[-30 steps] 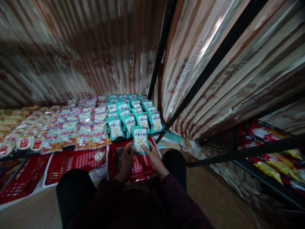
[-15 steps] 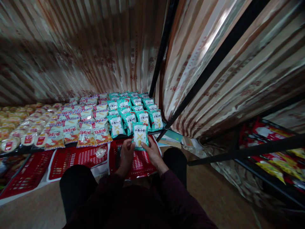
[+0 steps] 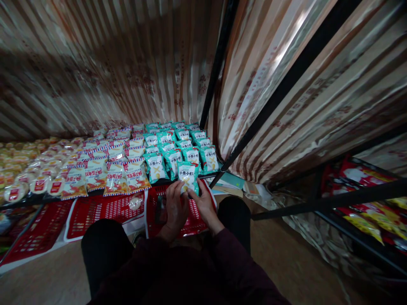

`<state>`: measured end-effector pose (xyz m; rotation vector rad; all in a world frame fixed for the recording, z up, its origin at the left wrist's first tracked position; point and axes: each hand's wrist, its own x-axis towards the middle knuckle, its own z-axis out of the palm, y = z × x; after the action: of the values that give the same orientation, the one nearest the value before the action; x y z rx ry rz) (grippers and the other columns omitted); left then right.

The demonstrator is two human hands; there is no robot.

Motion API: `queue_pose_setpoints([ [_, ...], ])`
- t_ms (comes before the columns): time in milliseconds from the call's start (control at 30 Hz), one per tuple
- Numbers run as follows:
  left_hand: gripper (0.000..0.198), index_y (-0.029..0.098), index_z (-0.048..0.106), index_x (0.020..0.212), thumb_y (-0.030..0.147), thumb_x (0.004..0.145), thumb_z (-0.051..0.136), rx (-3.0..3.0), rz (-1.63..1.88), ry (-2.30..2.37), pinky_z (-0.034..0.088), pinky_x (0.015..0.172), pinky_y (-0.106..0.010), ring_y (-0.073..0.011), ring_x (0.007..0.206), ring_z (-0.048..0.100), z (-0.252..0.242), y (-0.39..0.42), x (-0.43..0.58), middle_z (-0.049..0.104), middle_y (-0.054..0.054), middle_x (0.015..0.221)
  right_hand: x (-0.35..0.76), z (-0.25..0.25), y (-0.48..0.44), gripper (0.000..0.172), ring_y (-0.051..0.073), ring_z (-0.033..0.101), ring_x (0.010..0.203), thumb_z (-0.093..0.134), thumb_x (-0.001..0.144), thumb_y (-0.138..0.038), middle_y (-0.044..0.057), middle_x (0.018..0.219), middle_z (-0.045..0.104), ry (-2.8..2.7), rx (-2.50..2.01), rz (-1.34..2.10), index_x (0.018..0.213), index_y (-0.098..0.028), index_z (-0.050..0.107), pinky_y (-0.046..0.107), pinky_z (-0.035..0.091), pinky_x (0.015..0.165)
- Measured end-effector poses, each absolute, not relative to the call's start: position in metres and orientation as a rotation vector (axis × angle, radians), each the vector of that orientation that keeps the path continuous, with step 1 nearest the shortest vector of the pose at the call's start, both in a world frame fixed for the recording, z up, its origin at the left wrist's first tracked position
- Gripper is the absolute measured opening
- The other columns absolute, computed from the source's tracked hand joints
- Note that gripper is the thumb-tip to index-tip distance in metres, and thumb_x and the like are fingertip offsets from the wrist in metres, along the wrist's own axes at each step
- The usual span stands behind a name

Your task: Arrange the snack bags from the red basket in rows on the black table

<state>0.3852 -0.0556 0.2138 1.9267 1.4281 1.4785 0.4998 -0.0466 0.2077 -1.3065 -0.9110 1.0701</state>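
A small teal-and-white snack bag (image 3: pixel 188 173) is held upright in front of me, over the near edge of the shelf. My right hand (image 3: pixel 205 206) grips its lower right side, thumb on the front. Curled against the bag's lower left front are the fingers of my left hand (image 3: pixel 176 207), covering part of the printed picture. Matching teal bags (image 3: pixel 174 160) stand in rows just behind it. Below both hands lies a red basket (image 3: pixel 193 216) with a perforated pattern, partly hidden by my wrists.
Orange-and-white snack bags (image 3: pixel 136 176) and round wrapped snacks (image 3: pixel 40 183) fill the shelf leftward. Another red basket (image 3: pixel 85 216) sits beneath. Black metal posts (image 3: pixel 270 110) and pleated curtains (image 3: pixel 133 63) enclose the corner. Red and yellow packets (image 3: pixel 365 226) lie on a rack at right.
My left hand has shifted right, from the bag's left edge onto its lower front. The bag has tilted slightly and moved a little right. My right hand has barely moved.
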Motion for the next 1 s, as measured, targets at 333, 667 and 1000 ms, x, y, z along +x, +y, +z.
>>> queue_pose_setpoints([
  [333, 0.044, 0.017, 0.049, 0.122, 0.04, 0.085, 0.053, 1.497, 1.373, 1.384, 0.036, 0.104, -0.045, -0.0244, 0.12, 0.049, 0.22, -0.064, 0.39, 0.053, -0.015, 0.127, 0.492, 0.209, -0.061, 0.061, 0.028, 0.049, 0.123, 0.063, 0.077, -0.042, 0.009, 0.135, 0.053, -1.154, -1.355, 0.913, 0.134, -0.023, 0.048, 0.043, 0.039, 0.105],
  [667, 0.05, 0.017, 0.051, 0.117, 0.047, 0.079, 0.06, 0.978, 1.224, 1.061, 0.045, 0.094, -0.036, -0.0224, 0.108, 0.059, 0.222, -0.056, 0.38, 0.064, -0.011, 0.115, 0.475, 0.206, -0.074, 0.066, 0.029, 0.03, 0.137, 0.052, 0.083, -0.023, 0.011, 0.149, 0.031, -1.602, -1.458, 0.419, 0.145, -0.024, 0.029, 0.052, 0.031, 0.108],
  [1000, 0.049, 0.015, 0.061, 0.108, 0.041, 0.068, 0.07, 0.949, 1.107, 1.089, 0.047, 0.084, -0.034, -0.0197, 0.087, 0.063, 0.218, -0.046, 0.365, 0.069, -0.008, 0.102, 0.481, 0.212, -0.081, 0.063, 0.029, 0.036, 0.134, 0.056, 0.083, -0.031, 0.012, 0.144, 0.041, -1.656, -1.285, 0.587, 0.142, -0.02, 0.036, 0.049, 0.032, 0.109],
])
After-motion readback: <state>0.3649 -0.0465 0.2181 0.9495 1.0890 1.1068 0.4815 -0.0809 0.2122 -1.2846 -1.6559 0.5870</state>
